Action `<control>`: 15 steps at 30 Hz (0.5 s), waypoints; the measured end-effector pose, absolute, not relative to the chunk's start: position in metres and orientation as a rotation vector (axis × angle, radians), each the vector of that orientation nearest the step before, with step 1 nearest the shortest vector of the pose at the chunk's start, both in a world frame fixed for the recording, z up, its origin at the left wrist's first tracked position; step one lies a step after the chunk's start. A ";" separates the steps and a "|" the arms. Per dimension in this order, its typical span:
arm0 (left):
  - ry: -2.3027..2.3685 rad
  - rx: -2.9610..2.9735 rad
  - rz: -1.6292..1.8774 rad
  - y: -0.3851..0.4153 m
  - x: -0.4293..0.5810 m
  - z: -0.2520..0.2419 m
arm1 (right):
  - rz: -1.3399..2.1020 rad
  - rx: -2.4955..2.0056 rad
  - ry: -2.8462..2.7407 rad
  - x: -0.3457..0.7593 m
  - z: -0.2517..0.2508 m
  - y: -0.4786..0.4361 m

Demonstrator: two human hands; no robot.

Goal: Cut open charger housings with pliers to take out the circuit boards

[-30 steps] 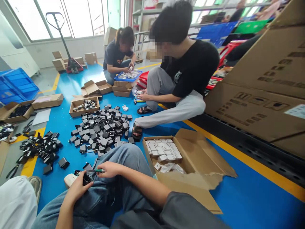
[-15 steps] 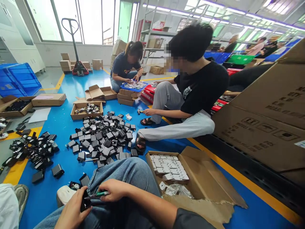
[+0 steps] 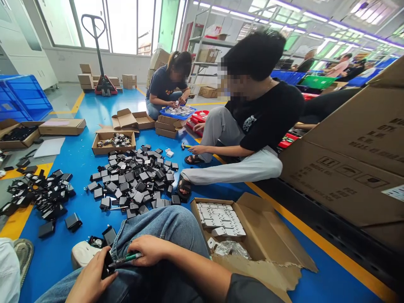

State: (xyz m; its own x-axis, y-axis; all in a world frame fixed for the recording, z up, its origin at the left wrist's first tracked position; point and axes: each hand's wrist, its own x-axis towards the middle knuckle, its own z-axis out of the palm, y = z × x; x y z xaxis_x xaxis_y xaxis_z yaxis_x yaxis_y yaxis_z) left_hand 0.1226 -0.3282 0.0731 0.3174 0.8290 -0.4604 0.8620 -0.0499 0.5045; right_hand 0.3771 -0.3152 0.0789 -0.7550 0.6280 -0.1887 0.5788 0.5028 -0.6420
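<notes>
Clasps a black housing (image 3: 106,266) in left hand (image 3: 90,275), green-handled tool (image 3: 131,256) in right hand (image 3: 147,251), both nearer than the black-case pile (image 3: 136,180). Has a bent knee (image 3: 170,221) before that pile, sandaled foot (image 3: 184,187) at its right, parts-filled carton (image 3: 109,150) behind, open carton (image 3: 263,221) of white blocks (image 3: 219,219) front-right.

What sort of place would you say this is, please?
Probably a factory workshop: there's a pallet jack, black box-shaped parts lie heaped, and a carton holds rows of white units.
</notes>
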 end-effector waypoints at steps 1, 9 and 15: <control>1.510 1.864 -0.050 -0.329 0.123 0.073 | 1.090 -1.071 -2.669 0.377 0.079 -0.315; 1.509 1.879 -0.087 -0.330 0.127 0.088 | 1.007 -1.025 -2.683 0.375 0.083 -0.318; 1.513 1.929 -0.151 -0.334 0.128 0.095 | 0.977 -1.022 -2.689 0.375 0.088 -0.321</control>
State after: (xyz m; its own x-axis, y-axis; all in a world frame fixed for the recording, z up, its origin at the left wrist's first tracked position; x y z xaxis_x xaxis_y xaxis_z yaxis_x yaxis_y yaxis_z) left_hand 0.1282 -0.3336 0.0950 0.3203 0.8193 -0.4755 0.8970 -0.1010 0.4303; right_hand 0.3749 -0.3206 0.0884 -0.7690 0.6270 -0.1247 0.5608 0.5680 -0.6024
